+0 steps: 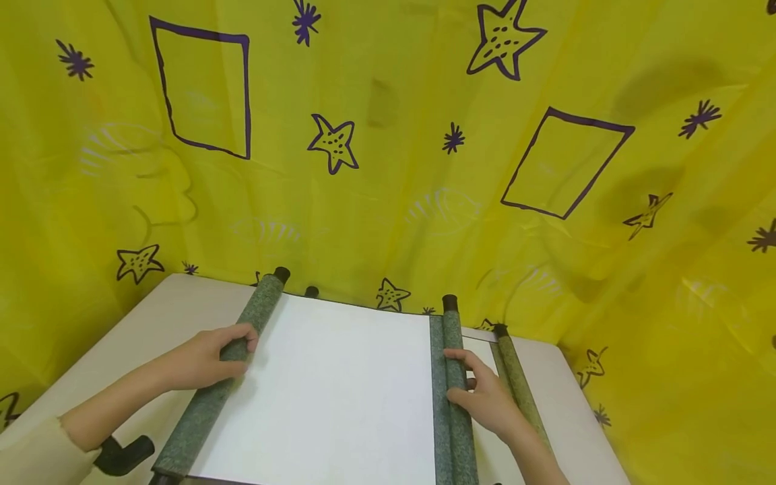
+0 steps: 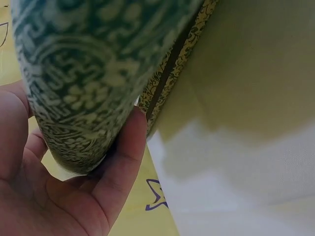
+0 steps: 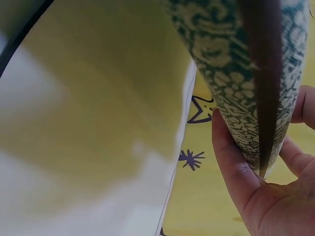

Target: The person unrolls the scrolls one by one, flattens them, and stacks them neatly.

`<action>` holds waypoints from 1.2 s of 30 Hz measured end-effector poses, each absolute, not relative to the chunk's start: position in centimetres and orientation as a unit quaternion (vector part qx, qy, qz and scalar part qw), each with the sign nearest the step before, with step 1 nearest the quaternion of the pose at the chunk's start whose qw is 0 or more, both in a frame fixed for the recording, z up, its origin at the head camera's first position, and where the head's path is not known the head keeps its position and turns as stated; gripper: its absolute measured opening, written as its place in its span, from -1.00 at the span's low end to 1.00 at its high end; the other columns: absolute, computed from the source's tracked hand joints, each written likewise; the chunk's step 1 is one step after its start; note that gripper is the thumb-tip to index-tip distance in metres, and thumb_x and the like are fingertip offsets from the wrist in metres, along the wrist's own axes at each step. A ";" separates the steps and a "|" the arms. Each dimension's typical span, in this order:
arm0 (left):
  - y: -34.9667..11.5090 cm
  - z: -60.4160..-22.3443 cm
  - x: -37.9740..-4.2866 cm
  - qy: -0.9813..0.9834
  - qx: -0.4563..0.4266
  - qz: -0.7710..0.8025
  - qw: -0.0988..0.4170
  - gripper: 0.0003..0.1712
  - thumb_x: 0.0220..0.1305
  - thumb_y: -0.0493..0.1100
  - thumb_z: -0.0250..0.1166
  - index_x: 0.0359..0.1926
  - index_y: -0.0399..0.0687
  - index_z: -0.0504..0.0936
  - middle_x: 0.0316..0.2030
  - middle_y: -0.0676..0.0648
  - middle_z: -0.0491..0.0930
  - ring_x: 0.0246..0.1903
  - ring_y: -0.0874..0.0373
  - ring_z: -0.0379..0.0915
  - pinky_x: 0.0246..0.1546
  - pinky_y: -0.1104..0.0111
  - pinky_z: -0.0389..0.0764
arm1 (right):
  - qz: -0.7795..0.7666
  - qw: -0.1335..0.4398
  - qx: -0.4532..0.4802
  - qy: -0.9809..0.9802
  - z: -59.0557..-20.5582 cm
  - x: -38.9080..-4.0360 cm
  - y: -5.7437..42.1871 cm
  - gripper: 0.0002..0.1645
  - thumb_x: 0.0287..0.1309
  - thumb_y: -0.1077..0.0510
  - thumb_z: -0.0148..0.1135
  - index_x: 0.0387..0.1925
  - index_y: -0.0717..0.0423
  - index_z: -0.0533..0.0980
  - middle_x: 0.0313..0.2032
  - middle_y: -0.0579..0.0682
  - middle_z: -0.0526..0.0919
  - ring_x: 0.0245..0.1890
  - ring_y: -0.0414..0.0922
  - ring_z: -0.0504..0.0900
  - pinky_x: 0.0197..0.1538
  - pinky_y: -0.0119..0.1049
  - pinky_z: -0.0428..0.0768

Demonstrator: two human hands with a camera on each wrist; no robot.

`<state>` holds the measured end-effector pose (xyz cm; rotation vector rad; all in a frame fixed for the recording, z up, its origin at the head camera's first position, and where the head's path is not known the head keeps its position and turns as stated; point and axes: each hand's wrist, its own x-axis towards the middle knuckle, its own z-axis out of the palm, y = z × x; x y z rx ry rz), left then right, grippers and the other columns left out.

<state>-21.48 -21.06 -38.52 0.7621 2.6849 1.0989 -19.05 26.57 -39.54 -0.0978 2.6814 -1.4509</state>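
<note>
A scroll with green patterned rolls lies partly unrolled, its white sheet [image 1: 339, 384] spread between my hands. My left hand [image 1: 209, 357] grips the left roll [image 1: 206, 417], which slants toward the lower left. Thumb and fingers curve around the patterned roll [image 2: 83, 88] in the left wrist view. My right hand [image 1: 485, 397] holds the right roll [image 1: 459, 424] with the thumb and fingers on either side. In the right wrist view a brown stripe runs along this green-and-cream roll [image 3: 226, 64]. Dark knobs cap the far ends of both rolls.
A second scroll lies partly under the first; its olive roll [image 1: 526, 391] shows to the right, and a dark knob [image 1: 312, 292] sticks out behind. Beneath is a white table [image 1: 136, 350]. A yellow curtain [image 1: 388, 182] with purple stars and rectangles hangs around the table's far side.
</note>
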 end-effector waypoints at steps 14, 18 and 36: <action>-21.6 -38.6 -21.7 0.899 0.251 0.354 0.058 -0.70 0.24 -0.15 0.39 -0.17 0.07 0.40 -0.38 0.02 0.38 -0.63 0.31 0.04 -0.50 0.38 0.24 | -0.473 0.050 -0.035 0.879 -39.8 -19.3 26.9 -0.26 0.08 0.35 0.32 0.31 -0.12 0.41 0.33 0.18 0.33 -0.32 -0.03 0.44 -0.41 -0.23 0.53; -21.8 -39.0 -21.7 0.903 0.245 0.350 0.053 -0.64 0.21 -0.18 0.41 -0.14 0.09 0.37 -0.27 -0.02 0.44 -0.64 0.31 0.03 -0.51 0.38 0.22 | -0.477 0.053 -0.035 0.877 -39.8 -19.4 27.0 -0.26 0.09 0.36 0.29 0.31 -0.10 0.41 0.31 0.20 0.32 -0.32 -0.03 0.44 -0.40 -0.23 0.55; -22.1 -39.6 -21.8 0.912 0.236 0.332 0.056 -0.63 0.15 -0.10 0.47 -0.20 0.10 0.41 -0.38 0.05 0.40 -0.60 0.29 0.10 -0.45 0.37 0.26 | -0.466 0.054 -0.040 0.882 -40.4 -19.4 27.6 -0.27 0.11 0.38 0.27 0.32 -0.06 0.40 0.36 0.14 0.34 -0.30 -0.01 0.49 -0.37 -0.24 0.56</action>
